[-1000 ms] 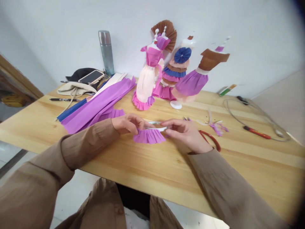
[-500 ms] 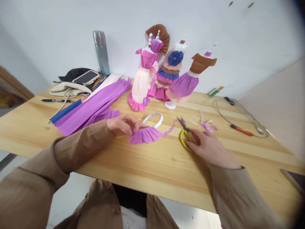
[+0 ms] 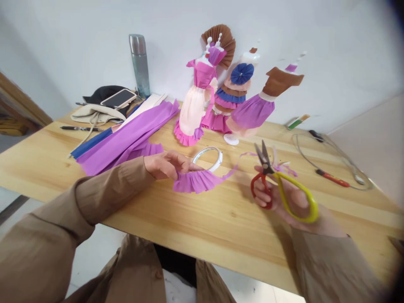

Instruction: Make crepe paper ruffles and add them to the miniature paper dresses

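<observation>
My left hand (image 3: 167, 163) pinches the edge of a pleated purple crepe paper ruffle (image 3: 197, 181) lying on the wooden table (image 3: 202, 219). A thin purple strip trails from the ruffle toward the right. My right hand (image 3: 284, 202) is raised off the table and grips scissors (image 3: 277, 181) with one red and one yellow handle, blades pointing up and away. A roll of white tape (image 3: 208, 158) lies just behind the ruffle.
Three small mannequins in paper dresses (image 3: 221, 97) stand at the back by the wall. Purple, blue and white crepe sheets (image 3: 126, 134) lie left, with a steel flask (image 3: 140, 65), a phone (image 3: 118, 97) on a bag and a pen (image 3: 80, 128). A cable and red tool (image 3: 331, 176) lie right.
My right hand left the ruffle, reached right to the scissors on the table and lifted them. My left hand stayed on the ruffle. The tape roll came into view.
</observation>
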`<state>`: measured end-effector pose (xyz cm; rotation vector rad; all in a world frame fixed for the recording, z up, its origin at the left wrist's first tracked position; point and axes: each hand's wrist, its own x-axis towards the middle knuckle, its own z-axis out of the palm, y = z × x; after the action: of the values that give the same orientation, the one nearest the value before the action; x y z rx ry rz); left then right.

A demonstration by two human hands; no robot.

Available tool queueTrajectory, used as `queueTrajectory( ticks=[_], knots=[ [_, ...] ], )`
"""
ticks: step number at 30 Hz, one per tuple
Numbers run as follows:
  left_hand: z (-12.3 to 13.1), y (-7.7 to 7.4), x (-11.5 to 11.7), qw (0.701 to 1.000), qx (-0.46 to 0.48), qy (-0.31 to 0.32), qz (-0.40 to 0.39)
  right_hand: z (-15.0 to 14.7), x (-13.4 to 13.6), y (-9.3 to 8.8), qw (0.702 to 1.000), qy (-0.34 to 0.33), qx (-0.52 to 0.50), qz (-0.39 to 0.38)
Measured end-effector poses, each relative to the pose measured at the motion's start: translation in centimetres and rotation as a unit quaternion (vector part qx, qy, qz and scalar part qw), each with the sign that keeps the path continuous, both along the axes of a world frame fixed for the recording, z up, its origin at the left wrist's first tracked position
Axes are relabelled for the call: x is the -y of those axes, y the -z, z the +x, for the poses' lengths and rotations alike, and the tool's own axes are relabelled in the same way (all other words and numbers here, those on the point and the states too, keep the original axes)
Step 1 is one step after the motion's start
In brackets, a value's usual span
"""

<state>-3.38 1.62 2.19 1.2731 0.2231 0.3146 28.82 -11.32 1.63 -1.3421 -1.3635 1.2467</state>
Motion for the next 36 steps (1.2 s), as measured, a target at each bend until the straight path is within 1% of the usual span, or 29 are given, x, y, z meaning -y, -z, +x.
queueTrajectory(
  ticks=[1, 3, 6, 7, 9, 12, 13, 16, 17, 19, 22, 26, 28, 31, 34, 36],
  knots=[
    [0.0, 0.0, -0.1, 1.000, -0.002, 0.003, 0.002, -0.5, 0.1, 0.2, 0.998, -0.026, -0.050, -0.022],
    [0.0, -0.1, -0.2, 1.000, -0.013, 0.010, 0.008, -1.4, 0.3, 0.5, 0.984, -0.090, -0.143, -0.063],
    [-0.1, -0.2, -0.3, 1.000, -0.024, 0.013, 0.013, -1.9, 0.7, 0.8, 0.960, -0.205, -0.175, -0.082],
    [-0.1, -0.2, -0.3, 1.000, -0.026, 0.012, 0.013, -2.0, 0.8, 0.9, 0.951, -0.233, -0.179, -0.095],
    [-0.1, -0.3, -0.3, 0.999, -0.028, 0.011, 0.014, -2.2, 1.0, 1.0, 0.943, -0.251, -0.182, -0.118],
    [-0.2, -0.3, -0.3, 0.999, -0.026, 0.013, 0.020, -2.7, 1.0, 1.2, 0.948, -0.236, -0.175, -0.120],
    [-0.1, -0.3, -0.4, 0.999, -0.024, 0.013, 0.026, -2.9, 0.9, 1.3, 0.947, -0.244, -0.171, -0.116],
    [-0.1, -0.2, -0.4, 0.999, -0.022, 0.019, 0.035, -3.5, 0.1, 1.6, 0.931, -0.301, -0.174, -0.111],
    [-0.1, -0.2, -0.3, 0.999, -0.025, 0.024, 0.039, -3.7, -0.3, 1.6, 0.927, -0.311, -0.179, -0.111],
    [0.0, -0.4, -0.1, 0.997, -0.031, 0.037, 0.056, -4.1, -0.8, 1.3, 0.923, -0.317, -0.191, -0.108],
    [0.3, -1.0, 0.6, 0.994, -0.027, 0.054, 0.089, -4.8, -1.2, 0.7, 0.925, -0.314, -0.184, -0.108],
    [0.6, -1.8, 1.3, 0.990, -0.041, 0.058, 0.125, -5.5, -1.2, 0.2, 0.931, -0.303, -0.169, -0.114],
    [0.7, -2.0, 1.4, 0.987, -0.047, 0.058, 0.141, -5.6, -1.2, 0.3, 0.933, -0.299, -0.174, -0.096],
    [0.6, -2.0, 1.3, 0.986, -0.042, 0.062, 0.151, -5.7, -1.0, 0.5, 0.947, -0.276, -0.146, -0.076],
    [0.6, -2.0, 1.3, 0.985, -0.037, 0.057, 0.157, -5.6, -0.6, 0.8, 0.960, -0.245, -0.115, -0.080],
    [0.7, -1.9, 1.3, 0.984, -0.041, 0.056, 0.164, -5.5, -0.4, 1.1, 0.961, -0.240, -0.107, -0.085]
  ],
)
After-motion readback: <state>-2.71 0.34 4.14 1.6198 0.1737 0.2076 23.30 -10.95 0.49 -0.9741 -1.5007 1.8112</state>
